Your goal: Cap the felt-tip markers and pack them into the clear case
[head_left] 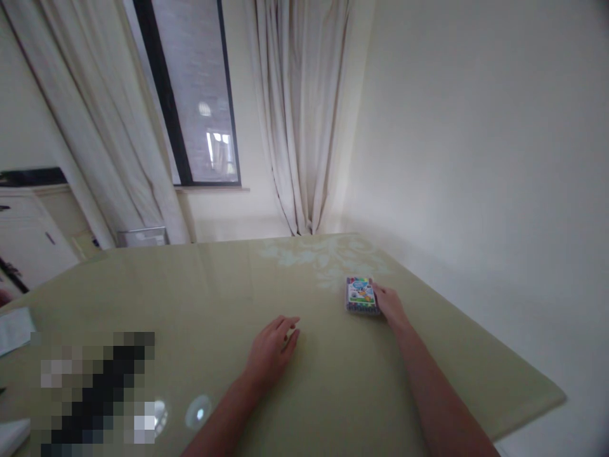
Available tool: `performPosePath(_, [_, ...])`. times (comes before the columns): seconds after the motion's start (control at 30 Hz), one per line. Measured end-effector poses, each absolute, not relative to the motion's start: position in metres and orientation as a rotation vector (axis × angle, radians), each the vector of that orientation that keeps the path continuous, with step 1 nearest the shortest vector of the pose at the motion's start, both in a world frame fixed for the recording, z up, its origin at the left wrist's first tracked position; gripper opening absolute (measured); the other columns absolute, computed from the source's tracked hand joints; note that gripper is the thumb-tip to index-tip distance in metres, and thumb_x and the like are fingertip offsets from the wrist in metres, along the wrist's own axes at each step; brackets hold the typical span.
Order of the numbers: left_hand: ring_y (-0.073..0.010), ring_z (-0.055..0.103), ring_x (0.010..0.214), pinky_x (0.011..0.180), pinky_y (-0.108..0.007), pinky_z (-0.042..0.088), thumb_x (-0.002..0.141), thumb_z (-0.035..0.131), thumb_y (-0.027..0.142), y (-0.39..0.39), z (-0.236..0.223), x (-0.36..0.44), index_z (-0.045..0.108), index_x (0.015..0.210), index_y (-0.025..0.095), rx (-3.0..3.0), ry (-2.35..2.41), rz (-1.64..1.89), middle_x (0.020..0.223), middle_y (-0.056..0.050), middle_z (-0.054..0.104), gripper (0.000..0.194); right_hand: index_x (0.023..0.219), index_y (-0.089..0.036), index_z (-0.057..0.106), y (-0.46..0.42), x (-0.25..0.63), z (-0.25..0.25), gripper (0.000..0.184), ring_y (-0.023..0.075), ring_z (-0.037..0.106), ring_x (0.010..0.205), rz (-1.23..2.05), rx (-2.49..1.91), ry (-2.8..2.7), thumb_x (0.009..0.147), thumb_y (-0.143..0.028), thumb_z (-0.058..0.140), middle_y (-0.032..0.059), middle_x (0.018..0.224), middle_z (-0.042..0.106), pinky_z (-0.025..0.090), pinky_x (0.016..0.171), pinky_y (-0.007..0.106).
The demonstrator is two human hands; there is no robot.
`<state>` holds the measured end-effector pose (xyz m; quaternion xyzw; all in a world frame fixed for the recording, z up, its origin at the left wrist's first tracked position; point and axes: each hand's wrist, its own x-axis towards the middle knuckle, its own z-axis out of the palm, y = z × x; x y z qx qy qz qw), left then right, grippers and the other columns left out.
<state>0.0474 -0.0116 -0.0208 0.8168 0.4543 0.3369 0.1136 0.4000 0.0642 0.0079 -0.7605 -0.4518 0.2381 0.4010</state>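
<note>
A small flat box with a colourful printed label (361, 296) is at the right half of the table; what is inside cannot be made out for sure. My right hand (390, 304) grips its right edge, thumb on top and the other fingers hidden behind or under it. My left hand (275, 346) is over the middle of the table, left of the box and apart from it. Its fingers are loosely bent, with a gap between thumb and forefinger, and nothing is in them.
The glossy pale green table (204, 298) reaches to a wall on the right and a curtain (304, 114) at the back. White papers (15, 330) lie at the left edge. A blurred-out patch (98, 393) covers the lower left. A white cabinet (35, 235) stands beyond.
</note>
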Motion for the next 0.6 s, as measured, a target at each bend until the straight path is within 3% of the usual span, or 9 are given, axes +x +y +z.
performPosePath(0.2, [-0.0160,0.068,0.079,0.082,-0.032,0.055,0.102,0.045,0.031,-0.012,-0.019,0.048,0.065,0.121,0.023,2.364,1.309,0.946,0.101,-0.005,0.071,0.029,0.106,-0.013,0.079,0.060,0.423,0.013,0.043,0.0310,0.069,0.108,0.273,-2.090,-1.176,0.099,-0.040,0.047,0.0186,0.107,0.076,0.049,0.091,0.036])
performPosePath(0.33, [-0.0175,0.068,0.082,0.080,-0.032,0.055,0.102,0.044,0.030,-0.013,-0.018,0.049,0.067,0.119,0.022,2.391,1.306,0.930,0.099,-0.006,0.072,0.029,0.124,-0.012,0.070,0.054,0.395,0.011,0.058,0.0341,0.064,0.113,0.034,-2.155,-1.358,0.097,-0.058,0.049,0.0232,0.119,0.070,0.046,0.096,0.041])
performPosePath(0.4, [-0.0177,0.068,0.082,0.079,-0.032,0.055,0.102,0.044,0.030,-0.014,-0.017,0.049,0.067,0.117,0.021,2.400,1.299,0.936,0.099,-0.007,0.072,0.029,0.135,-0.012,0.063,0.052,0.378,0.009,0.070,0.0381,0.062,0.115,-0.131,-2.227,-1.505,0.089,-0.065,0.058,0.0250,0.123,0.066,0.048,0.093,0.045])
performPosePath(0.53, [-0.0171,0.066,0.080,0.078,-0.031,0.053,0.102,0.044,0.030,-0.015,-0.015,0.049,0.067,0.114,0.021,2.379,1.288,0.967,0.097,-0.007,0.071,0.027,0.141,-0.013,0.057,0.051,0.368,0.006,0.074,0.0398,0.060,0.117,-0.169,-2.295,-1.548,0.091,-0.067,0.053,0.0250,0.127,0.064,0.048,0.093,0.048])
performPosePath(0.6, [-0.0167,0.064,0.078,0.075,-0.029,0.051,0.103,0.044,0.032,-0.015,-0.014,0.049,0.067,0.101,0.020,2.378,1.294,0.949,0.090,-0.005,0.069,0.026,0.144,-0.014,0.056,0.051,0.377,0.004,0.076,0.0397,0.060,0.119,-0.161,-2.312,-1.502,0.092,-0.069,0.049,0.0248,0.130,0.063,0.047,0.096,0.049])
